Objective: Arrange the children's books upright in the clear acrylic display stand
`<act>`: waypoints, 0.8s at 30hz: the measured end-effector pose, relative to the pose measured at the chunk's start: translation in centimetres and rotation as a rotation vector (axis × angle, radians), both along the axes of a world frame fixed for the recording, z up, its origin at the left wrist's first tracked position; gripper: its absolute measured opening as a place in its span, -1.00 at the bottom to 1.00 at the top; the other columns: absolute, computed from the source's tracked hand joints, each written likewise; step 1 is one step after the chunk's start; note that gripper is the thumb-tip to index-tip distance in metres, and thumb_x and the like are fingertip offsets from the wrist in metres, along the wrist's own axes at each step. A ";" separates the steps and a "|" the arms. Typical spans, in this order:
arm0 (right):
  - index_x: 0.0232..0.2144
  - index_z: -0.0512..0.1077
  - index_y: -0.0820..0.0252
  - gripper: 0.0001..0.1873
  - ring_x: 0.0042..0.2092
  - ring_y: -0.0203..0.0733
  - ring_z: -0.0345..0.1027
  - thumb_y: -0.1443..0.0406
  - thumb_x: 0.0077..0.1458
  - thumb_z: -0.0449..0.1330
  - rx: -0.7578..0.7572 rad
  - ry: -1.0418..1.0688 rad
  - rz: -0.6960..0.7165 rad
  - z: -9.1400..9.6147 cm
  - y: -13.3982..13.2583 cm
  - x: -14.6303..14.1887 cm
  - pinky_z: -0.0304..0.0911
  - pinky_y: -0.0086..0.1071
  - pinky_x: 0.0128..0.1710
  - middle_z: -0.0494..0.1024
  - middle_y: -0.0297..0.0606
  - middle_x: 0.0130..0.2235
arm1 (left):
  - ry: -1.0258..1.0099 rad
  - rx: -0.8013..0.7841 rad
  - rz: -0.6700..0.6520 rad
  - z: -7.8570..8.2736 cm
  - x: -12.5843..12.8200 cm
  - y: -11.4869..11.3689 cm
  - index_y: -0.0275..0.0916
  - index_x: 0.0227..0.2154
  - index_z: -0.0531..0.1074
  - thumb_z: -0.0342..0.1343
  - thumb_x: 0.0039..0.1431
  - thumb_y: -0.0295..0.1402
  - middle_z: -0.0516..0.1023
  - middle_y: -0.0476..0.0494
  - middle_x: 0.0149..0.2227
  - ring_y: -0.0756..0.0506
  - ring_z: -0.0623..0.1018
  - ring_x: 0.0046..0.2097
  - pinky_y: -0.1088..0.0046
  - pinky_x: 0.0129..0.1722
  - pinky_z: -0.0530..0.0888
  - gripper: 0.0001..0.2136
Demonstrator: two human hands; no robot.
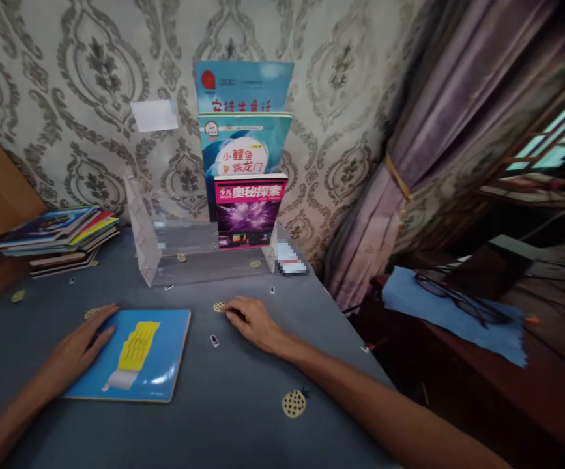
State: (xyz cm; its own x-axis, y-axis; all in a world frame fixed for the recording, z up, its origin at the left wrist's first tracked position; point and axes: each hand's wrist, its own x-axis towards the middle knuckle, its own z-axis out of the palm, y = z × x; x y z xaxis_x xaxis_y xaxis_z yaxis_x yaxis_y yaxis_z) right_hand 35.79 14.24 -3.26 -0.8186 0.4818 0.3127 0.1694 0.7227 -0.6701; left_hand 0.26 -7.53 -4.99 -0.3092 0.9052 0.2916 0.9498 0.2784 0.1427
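A blue book (pixel 162 355) with a yellow and grey patch on its cover lies flat on the grey tablecloth. On its left edge rests my left hand (pixel 83 342), fingers stretched out. My right hand (pixel 255 322) lies on the cloth to the right of the book, fingers loosely curled together and nothing in them. Behind the hands stands a clear tiered book rack (pixel 208 270). At its right side, three books lean in steps: a magenta-and-purple one (pixel 250 215) in front, a teal one (pixel 240 140) behind, and a taller blue one (pixel 243 85) at the back.
Several books lie in a stack (pixel 67 238) at the back left. A pixelated item (pixel 290 258) lies beside the rack's right end. A purple curtain (pixel 384 195) hangs at the right. Beyond the table edge, glasses (pixel 463 299) rest on a blue cloth (pixel 502 335).
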 end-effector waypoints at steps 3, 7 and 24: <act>-0.12 0.51 0.21 -0.79 -0.13 -0.18 0.46 0.40 0.28 0.10 0.016 0.024 -0.008 0.3 -0.3 0.3 0.32 -0.31 -0.07 0.60 -0.18 -0.15 | -0.040 0.000 -0.161 0.2 2.9 2.3 -0.10 0.24 0.34 -0.20 0.35 -0.07 0.41 -0.08 0.26 -0.23 0.43 0.26 0.15 0.21 0.43 -0.49; -0.09 0.50 0.23 -0.79 -0.17 -0.19 0.43 0.35 0.32 0.09 0.016 0.062 -0.017 1.0 -0.7 0.7 0.32 -0.34 -0.12 0.56 -0.19 -0.19 | -0.005 -0.030 -0.358 1.4 6.8 5.3 -0.08 0.28 0.28 -0.21 0.40 -0.11 0.35 -0.08 0.30 -0.19 0.41 0.28 0.17 0.23 0.42 -0.52; -0.06 0.44 0.25 -0.79 -0.02 -0.04 0.26 0.33 0.29 0.12 0.296 -0.072 -0.008 0.8 -1.9 1.0 0.30 -0.14 0.04 0.46 -0.08 -0.06 | 0.491 -0.071 -0.403 4.7 15.2 12.3 -0.26 -0.19 0.54 -0.18 0.38 -0.39 0.60 -0.34 -0.18 -0.28 0.57 -0.12 0.15 -0.18 0.53 -0.66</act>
